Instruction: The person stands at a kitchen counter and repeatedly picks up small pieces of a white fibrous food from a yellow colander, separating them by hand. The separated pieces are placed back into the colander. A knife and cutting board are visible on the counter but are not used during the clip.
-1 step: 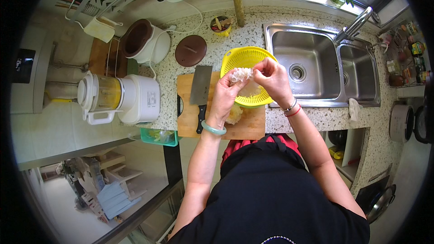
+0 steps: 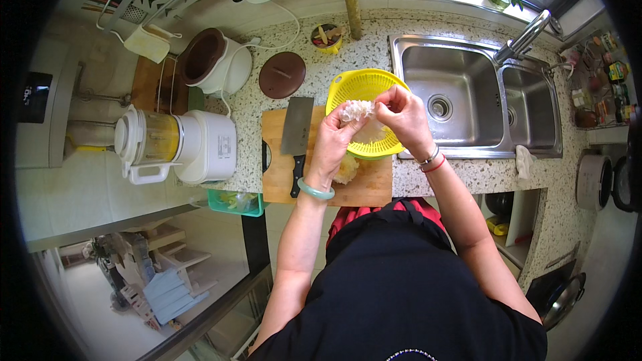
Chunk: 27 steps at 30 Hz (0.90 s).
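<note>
1. The left hand (image 2: 332, 142) and the right hand (image 2: 403, 115) are meeting above the round yellow plastic colander (image 2: 354, 87), both pinching a pale, frilly, translucent white clump (image 2: 354, 111) between thumb and fingers; both grips are closing on that one clump, which is hanging just over the colander's rim at about 7 o'clock of the bowl
2. The colander is resting half on the rectangular wooden chopping board (image 2: 321, 190) and half on the speckled stone worktop (image 2: 314, 83), at 9 o'clock from the double stainless-steel sink (image 2: 468, 87)
3. A second pale frilly piece (image 2: 346, 168) is lying on the board at 6 o'clock from the held clump, partly hidden by the left wrist, which is wearing a pale green bangle (image 2: 315, 192)
4. A broad steel cleaver with a black handle (image 2: 296, 137) is lying flat on the board at 9 o'clock from the hands, touched by neither hand
5. Progress, as a judgement: pale bits are appearing to sit inside the colander already, so part of the tearing is looking done; the clump in hand and the piece on the board are remaining
6. At 10 o'clock from the board a brown round lid (image 2: 282, 75) is lying beside a white crock with a brown lining (image 2: 214, 60); a white blender (image 2: 175, 144) is standing at 9 o'clock
</note>
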### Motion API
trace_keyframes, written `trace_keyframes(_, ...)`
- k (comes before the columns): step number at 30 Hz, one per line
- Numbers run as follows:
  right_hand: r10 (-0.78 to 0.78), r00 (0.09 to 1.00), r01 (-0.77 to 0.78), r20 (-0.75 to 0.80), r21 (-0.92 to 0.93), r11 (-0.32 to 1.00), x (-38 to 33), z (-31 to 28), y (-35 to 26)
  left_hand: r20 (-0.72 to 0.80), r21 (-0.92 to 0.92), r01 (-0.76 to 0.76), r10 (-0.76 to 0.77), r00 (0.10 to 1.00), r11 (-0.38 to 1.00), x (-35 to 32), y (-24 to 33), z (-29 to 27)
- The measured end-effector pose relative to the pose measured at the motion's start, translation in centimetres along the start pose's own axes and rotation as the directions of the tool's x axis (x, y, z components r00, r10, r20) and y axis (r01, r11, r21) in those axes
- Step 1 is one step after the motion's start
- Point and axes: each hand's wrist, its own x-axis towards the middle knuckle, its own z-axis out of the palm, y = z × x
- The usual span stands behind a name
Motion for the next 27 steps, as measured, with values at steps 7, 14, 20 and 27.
trace_keyframes(7, -0.082, 0.995, 0.071, -0.048, -0.185, 0.98, -0.1, -0.3, -0.2, 0.014, 0.006, -0.016, 0.016, 1.0, 1.0, -0.3, 0.0, 0.0)
trace_keyframes(14, -0.18, 0.984, 0.169, -0.008, -0.314, 0.934, 0.4, -1.4, -0.7, -0.052, 0.015, -0.012, 0.013, 0.999, 1.0, -0.7, 0.2, -0.8)
trace_keyframes(20, -0.238, 0.971, 0.233, 0.009, -0.23, 0.945, 0.5, -1.6, 0.2, -0.056, 0.039, 0.006, -0.004, 0.998, 0.999, -0.8, 0.9, 0.1)
trace_keyframes(27, -0.25, 0.947, 0.313, 0.2, -0.423, 0.85, -0.3, -1.1, -3.1, -0.063, 0.315, -0.128, 0.155, 0.986, 0.941, -0.5, 0.2, 0.3)
